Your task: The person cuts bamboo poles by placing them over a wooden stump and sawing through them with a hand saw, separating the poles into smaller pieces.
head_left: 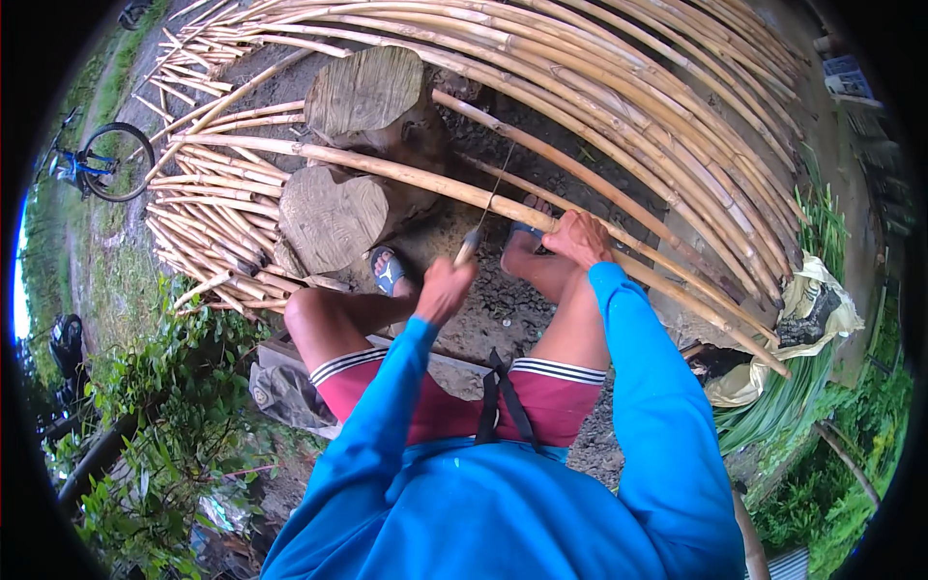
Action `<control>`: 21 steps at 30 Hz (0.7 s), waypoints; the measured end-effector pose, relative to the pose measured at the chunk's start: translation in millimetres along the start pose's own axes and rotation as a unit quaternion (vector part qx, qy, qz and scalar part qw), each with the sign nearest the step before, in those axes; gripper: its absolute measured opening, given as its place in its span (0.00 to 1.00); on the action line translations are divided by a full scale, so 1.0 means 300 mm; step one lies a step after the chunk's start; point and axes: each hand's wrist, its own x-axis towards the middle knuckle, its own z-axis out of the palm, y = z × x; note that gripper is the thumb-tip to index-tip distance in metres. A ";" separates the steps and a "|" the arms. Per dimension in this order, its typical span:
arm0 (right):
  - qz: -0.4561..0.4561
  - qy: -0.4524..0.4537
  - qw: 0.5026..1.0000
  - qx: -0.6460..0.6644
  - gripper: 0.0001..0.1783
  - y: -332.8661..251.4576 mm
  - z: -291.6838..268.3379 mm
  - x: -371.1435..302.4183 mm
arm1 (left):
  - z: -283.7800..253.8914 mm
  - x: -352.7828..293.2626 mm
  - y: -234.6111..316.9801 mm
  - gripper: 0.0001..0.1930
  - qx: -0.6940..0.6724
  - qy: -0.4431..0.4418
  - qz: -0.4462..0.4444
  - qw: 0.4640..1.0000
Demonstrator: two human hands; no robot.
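Observation:
My left hand [447,290] is closed around the short handle of a thin-bladed cutting tool [468,246]. Its narrow blade points away from me and crosses a long bamboo pole [416,177]; seen almost edge-on, it could be a saw or a knife. My right hand [578,239] grips the same pole to the right of the blade, above my right knee. This pole slants from the far left down to the near right, passing between two wooden stumps, the farther one [362,92] and the nearer one [331,217].
Many long bamboo poles [619,106] lie side by side beyond me. Shorter cut pieces [217,208] are piled left of the stumps. A pale sack [820,309] and long green leaves [773,411] lie at the right. A bicycle [111,162] stands far left; leafy plants [174,387] grow near left.

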 end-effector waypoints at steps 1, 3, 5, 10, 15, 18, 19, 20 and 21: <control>-0.004 -0.012 1.000 0.026 0.26 -0.079 -0.018 -0.004 | -0.012 0.076 -0.040 0.20 -0.168 -0.031 -0.168 0.971; -0.008 -0.009 1.000 0.019 0.25 -0.082 -0.016 0.003 | 0.009 0.074 -0.059 0.18 -0.341 -0.068 -0.312 0.884; -0.007 0.008 1.000 0.001 0.24 -0.013 -0.002 0.005 | 0.057 -0.099 -0.075 0.21 0.009 0.113 0.121 0.986; 0.034 -0.062 0.997 -0.016 0.28 -0.040 -0.071 0.010 | -0.094 -0.092 0.080 0.21 -0.303 -0.045 -0.296 0.905; 0.010 -0.043 0.999 0.001 0.25 -0.071 -0.032 0.010 | -0.039 -0.108 -0.048 0.13 0.052 0.117 0.111 0.986; 0.066 -0.062 0.996 -0.012 0.29 -0.041 -0.060 0.017 | -0.182 -0.182 0.085 0.17 -0.271 -0.091 -0.249 0.925; 0.056 -0.067 0.996 -0.016 0.28 -0.074 -0.072 0.007 | -0.166 -0.149 0.067 0.20 -0.269 -0.063 -0.256 0.926; 0.043 -0.067 0.997 -0.021 0.28 -0.102 -0.080 0.017 | -0.175 -0.058 0.072 0.21 -0.302 -0.074 -0.272 0.911; 0.028 -0.068 0.997 -0.020 0.28 -0.139 -0.070 0.024 | -0.198 0.047 0.076 0.22 -0.287 -0.087 -0.300 0.905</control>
